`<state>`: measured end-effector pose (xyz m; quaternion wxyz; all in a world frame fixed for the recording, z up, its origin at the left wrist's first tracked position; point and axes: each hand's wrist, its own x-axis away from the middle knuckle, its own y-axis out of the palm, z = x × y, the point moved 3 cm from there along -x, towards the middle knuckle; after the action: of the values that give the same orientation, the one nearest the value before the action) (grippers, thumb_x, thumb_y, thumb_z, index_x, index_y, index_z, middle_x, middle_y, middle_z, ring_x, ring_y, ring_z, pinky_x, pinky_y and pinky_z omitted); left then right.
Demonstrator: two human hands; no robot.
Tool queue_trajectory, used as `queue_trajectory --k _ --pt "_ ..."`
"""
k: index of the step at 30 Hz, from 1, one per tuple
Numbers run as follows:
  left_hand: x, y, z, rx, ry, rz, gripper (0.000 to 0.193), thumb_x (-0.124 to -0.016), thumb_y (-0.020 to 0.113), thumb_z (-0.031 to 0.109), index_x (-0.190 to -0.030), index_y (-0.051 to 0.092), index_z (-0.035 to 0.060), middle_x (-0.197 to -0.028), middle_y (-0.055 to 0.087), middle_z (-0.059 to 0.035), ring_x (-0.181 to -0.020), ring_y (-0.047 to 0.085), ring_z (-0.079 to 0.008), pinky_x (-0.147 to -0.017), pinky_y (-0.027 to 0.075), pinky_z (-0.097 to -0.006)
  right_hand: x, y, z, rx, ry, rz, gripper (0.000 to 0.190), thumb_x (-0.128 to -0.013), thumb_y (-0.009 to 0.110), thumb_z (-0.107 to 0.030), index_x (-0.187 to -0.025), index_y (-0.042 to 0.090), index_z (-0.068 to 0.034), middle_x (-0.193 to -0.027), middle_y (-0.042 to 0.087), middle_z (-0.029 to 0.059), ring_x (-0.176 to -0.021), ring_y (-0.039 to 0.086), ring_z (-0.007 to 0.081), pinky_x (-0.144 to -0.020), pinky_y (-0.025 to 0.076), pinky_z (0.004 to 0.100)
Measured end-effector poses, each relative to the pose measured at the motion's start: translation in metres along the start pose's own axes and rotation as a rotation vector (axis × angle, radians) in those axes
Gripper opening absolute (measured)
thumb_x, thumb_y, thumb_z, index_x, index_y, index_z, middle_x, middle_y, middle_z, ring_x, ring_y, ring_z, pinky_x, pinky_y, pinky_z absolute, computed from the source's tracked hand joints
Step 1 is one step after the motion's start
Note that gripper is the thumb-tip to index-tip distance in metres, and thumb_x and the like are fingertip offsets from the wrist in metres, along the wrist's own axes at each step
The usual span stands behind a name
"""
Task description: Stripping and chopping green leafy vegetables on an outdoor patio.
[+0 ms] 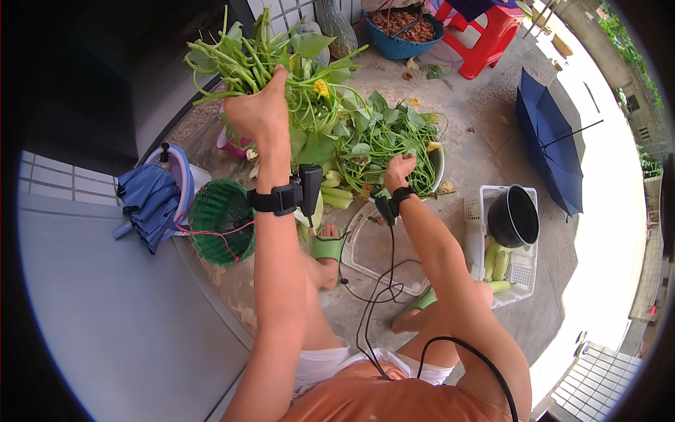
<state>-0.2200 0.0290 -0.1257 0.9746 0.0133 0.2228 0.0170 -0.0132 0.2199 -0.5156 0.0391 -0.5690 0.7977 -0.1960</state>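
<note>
My left hand (258,108) grips a thick bunch of leafy green vine stems (240,60), held out at the upper left. Broad leaves and a yellow flower (320,88) hang from the right side of that bunch. A heap of leafy vine shoots (382,132) fills a pale basin (437,166), whose rim shows at the right. At the near edge of this heap is my right hand (399,171), its fingers curled. Whether they pinch a stem is hidden. Cut pale green stalks (336,196) lie on the floor between my wrists.
A green woven basket (219,221) and a purple bucket with a folded blue umbrella (150,195) stand left. To the right, a white crate (530,279) holds a black bucket (514,216) and pale green vegetables. Beyond are an open blue umbrella (551,142), a red stool (485,39) and a blue basket (401,47).
</note>
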Motion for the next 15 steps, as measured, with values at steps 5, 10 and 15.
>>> queue_trajectory --k 5,10,15 --pt "-0.002 -0.001 0.002 0.012 -0.049 0.006 0.029 -0.065 0.083 0.021 -0.075 0.069 -0.0025 -0.072 0.071 -0.0099 -0.061 0.066 -0.0197 -0.063 0.05 -0.0363 -0.067 0.011 0.006 0.006 0.207 0.032 0.056 -0.087 0.067 -0.014 -0.136 0.043 -0.005 -0.12 0.055 0.0171 -0.105 0.056 0.029 -0.089 0.045 0.0406" --pt "0.004 0.005 0.004 0.09 -0.187 -0.101 0.033 -0.066 0.081 -0.001 -0.094 0.065 -0.007 -0.093 0.069 -0.0098 -0.077 0.063 -0.0134 -0.071 0.049 -0.0297 -0.08 -0.01 -0.019 -0.212 0.298 -0.314 0.047 -0.083 0.074 -0.027 -0.125 0.056 -0.014 -0.124 0.052 0.0134 -0.103 0.054 0.026 -0.087 0.046 0.0396" --pt "0.013 0.019 -0.001 -0.349 -0.125 -0.234 0.037 -0.062 0.085 0.029 -0.078 0.069 -0.0001 -0.075 0.071 -0.0126 -0.067 0.069 -0.0291 -0.063 0.053 -0.0397 -0.036 -0.05 -0.09 0.296 -0.476 -0.176 0.036 -0.083 0.073 -0.036 -0.103 0.067 -0.007 -0.11 0.064 0.0134 -0.1 0.059 0.026 -0.084 0.047 0.0388"
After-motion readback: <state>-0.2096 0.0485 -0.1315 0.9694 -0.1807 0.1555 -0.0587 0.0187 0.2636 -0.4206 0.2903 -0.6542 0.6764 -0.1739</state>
